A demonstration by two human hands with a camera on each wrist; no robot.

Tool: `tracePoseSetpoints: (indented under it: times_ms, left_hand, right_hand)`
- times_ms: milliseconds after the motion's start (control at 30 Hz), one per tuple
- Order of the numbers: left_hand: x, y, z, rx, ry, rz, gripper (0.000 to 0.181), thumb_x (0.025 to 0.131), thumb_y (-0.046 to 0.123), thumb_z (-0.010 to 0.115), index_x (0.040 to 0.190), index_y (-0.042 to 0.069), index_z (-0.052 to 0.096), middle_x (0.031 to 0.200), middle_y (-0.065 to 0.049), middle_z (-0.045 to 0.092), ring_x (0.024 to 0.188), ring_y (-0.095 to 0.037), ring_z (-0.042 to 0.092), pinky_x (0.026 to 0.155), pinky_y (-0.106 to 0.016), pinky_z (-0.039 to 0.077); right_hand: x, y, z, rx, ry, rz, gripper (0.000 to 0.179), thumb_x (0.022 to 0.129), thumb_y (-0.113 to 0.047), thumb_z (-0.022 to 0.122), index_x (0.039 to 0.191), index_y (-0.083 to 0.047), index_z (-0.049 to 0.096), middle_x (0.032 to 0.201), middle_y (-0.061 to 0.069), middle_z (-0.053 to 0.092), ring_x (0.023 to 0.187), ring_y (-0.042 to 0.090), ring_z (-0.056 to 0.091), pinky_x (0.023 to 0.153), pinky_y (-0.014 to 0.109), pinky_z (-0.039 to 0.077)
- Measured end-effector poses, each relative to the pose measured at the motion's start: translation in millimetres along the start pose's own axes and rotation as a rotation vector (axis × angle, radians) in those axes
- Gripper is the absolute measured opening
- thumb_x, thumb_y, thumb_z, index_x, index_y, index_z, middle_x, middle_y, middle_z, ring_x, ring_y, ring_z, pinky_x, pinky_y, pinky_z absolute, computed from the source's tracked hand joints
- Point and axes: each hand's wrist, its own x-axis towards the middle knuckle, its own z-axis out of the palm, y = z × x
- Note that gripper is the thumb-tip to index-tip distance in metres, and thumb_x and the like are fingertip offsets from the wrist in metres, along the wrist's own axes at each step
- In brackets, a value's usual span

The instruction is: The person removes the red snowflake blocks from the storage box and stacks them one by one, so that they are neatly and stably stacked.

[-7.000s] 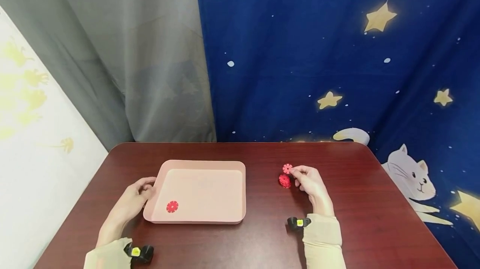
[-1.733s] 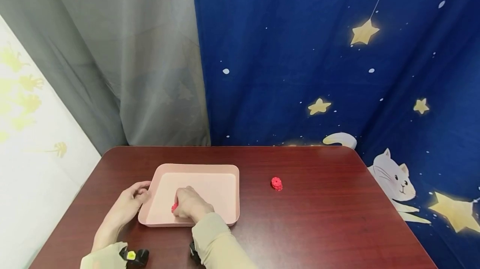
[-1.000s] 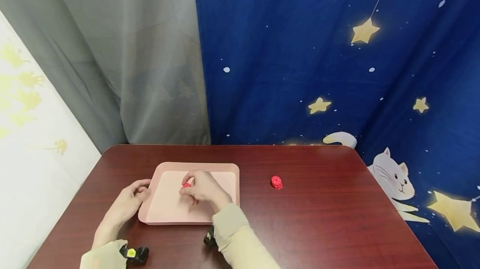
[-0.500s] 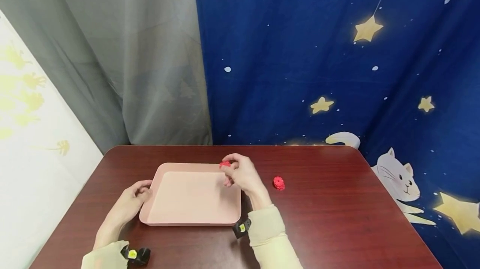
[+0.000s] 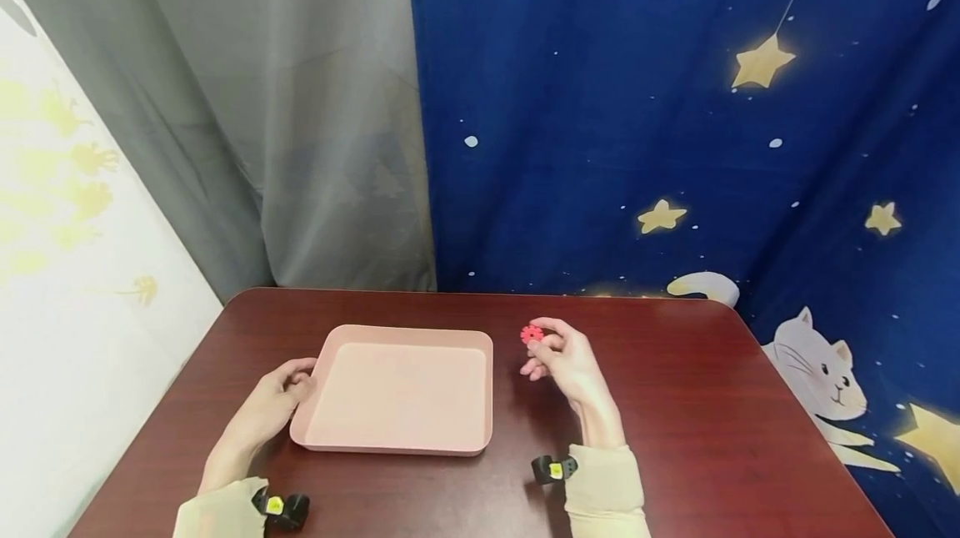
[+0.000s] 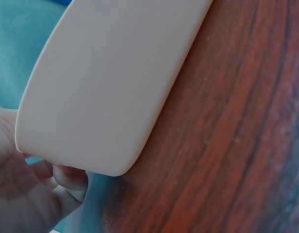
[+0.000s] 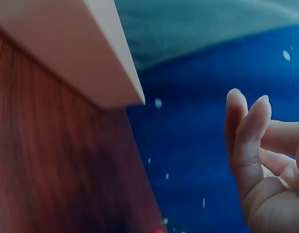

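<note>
My right hand (image 5: 566,359) pinches a red notched plastic disc (image 5: 532,334) between thumb and forefinger, held up to the right of the pink tray (image 5: 400,450). Its other fingers are bent. In the right wrist view the curled fingers (image 7: 254,131) show, and the disc is out of sight. At the tray's left side, my left hand (image 5: 273,404) holds the rim with bent fingers; the left wrist view shows them at the tray's corner (image 6: 108,162). The small heap of red discs seen earlier on the table is hidden by my right hand.
The tray rests on a dark red wooden table (image 5: 697,404) with rounded far corners. Behind the table hang a grey curtain (image 5: 337,146) and a blue star-patterned curtain (image 5: 540,146). Each wrist carries a small black camera (image 5: 551,470).
Seven seconds ago a red disc lay in the tray. My right hand reached in, lifted red from it and carried it right, out past the tray. My left hand stayed at the rim.
</note>
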Motion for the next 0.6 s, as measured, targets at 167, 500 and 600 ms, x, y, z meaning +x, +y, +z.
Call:
tracePoseSetpoints:
  times_ms: [167, 500, 600]
  left_hand:
    - [-0.3, 0.1, 3.6, -0.01, -0.003, 0.001, 0.04, 0.102, 0.017, 0.051, 0.136, -0.004, 0.047, 0.106, -0.014, 0.054, 0.095, -0.022, 0.051, 0.075, -0.025, 0.043]
    - [1.2, -1.5, 3.0, -0.009, 0.002, 0.012, 0.04, 0.102, 0.015, 0.053, 0.136, -0.005, 0.048, 0.105, -0.013, 0.054, 0.092, -0.02, 0.05, 0.074, -0.024, 0.042]
    - [1.0, -0.7, 1.9, 0.001, 0.002, 0.015, 0.04, 0.102, 0.015, 0.053, 0.135, -0.005, 0.048, 0.104, -0.013, 0.053, 0.091, -0.02, 0.05, 0.073, -0.024, 0.042]
  right_hand:
    - [-8.8, 12.5, -25.3, 0.021, 0.059, 0.037, 0.038, 0.091, 0.01, 0.06, 0.128, 0.004, 0.052, 0.081, 0.027, 0.058, 0.056, 0.022, 0.066, 0.055, 0.03, 0.055]
    - [-13.4, 28.8, -48.1, 0.08, 0.157, 0.112, 0.044, 0.09, 0.013, 0.058, 0.132, 0.006, 0.048, 0.079, 0.021, 0.062, 0.055, 0.02, 0.066, 0.056, 0.029, 0.055]
    - [-13.7, 35.9, -51.6, 0.099, 0.18, 0.153, 0.043, 0.089, 0.014, 0.058, 0.131, 0.005, 0.05, 0.08, 0.02, 0.063, 0.054, 0.021, 0.065, 0.056, 0.029, 0.055]
